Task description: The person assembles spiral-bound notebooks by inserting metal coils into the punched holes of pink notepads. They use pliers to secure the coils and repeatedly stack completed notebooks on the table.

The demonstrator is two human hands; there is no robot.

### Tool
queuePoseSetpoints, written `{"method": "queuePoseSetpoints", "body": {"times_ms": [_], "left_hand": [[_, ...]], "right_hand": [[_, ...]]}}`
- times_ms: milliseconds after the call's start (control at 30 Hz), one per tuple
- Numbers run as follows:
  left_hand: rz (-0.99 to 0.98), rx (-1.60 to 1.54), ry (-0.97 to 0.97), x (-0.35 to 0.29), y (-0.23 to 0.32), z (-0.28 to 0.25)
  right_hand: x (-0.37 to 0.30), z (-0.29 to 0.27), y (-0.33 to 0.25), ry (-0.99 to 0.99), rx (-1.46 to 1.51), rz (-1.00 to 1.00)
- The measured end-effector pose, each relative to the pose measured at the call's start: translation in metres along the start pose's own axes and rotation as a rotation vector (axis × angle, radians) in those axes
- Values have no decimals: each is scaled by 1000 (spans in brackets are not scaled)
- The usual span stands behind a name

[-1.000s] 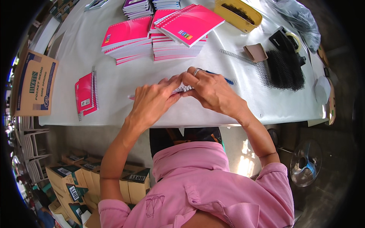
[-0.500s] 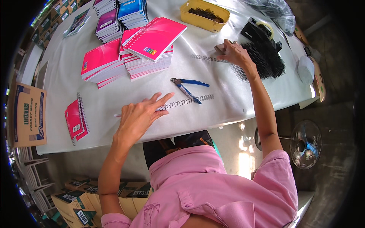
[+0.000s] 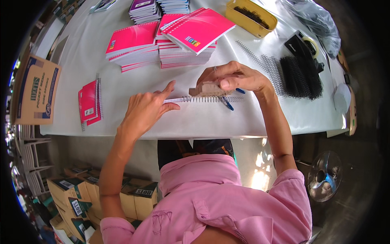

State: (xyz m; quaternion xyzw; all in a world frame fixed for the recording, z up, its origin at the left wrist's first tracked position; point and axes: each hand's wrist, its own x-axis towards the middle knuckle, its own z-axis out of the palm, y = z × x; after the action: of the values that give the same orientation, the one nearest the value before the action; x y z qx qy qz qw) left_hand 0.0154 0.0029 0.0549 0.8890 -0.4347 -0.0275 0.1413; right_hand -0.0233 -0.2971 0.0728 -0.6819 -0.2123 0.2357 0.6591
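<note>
My left hand (image 3: pixel 142 107) holds a thin pad of paper (image 3: pixel 174 100), seen edge-on, with the index finger stretched out above it. A wire spiral coil (image 3: pixel 207 99) runs rightward from the pad's edge. Over that coil, my right hand (image 3: pixel 239 77) grips a grey-brown block (image 3: pixel 209 88) with an uneven lower edge; its exact kind is unclear. The block sits just above or against the coil; I cannot tell which. Behind them lie blue-handled pliers (image 3: pixel 228 104), mostly hidden by the right hand and block.
Stacked pink notebooks (image 3: pixel 187 55) stand beyond my hands, with purple notebooks (image 3: pixel 144 12) farther back. Small pink spiral notebooks (image 3: pixel 88 101) lie left. A yellow tub (image 3: pixel 260 31) of dark coils, loose black coils (image 3: pixel 300 77) and a tape dispenser (image 3: pixel 298 42) occupy the right. A cardboard box (image 3: pixel 37 90) stands far left.
My right hand has come left and nearer from beside the loose coils, bringing the block over the coil at the pad. The view has shifted, and the pliers are now mostly covered.
</note>
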Motion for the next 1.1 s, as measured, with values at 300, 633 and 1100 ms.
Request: {"method": "queuePoseSetpoints", "body": {"times_ms": [300, 633, 1100], "left_hand": [[15, -1, -78, 16, 2, -15], [-80, 18, -21, 18, -3, -13], [-124, -65, 50, 14, -29, -18]], "right_hand": [[31, 11, 6, 7, -325, 146], [37, 6, 16, 2, -5, -71], [55, 8, 0, 32, -183, 184]]}}
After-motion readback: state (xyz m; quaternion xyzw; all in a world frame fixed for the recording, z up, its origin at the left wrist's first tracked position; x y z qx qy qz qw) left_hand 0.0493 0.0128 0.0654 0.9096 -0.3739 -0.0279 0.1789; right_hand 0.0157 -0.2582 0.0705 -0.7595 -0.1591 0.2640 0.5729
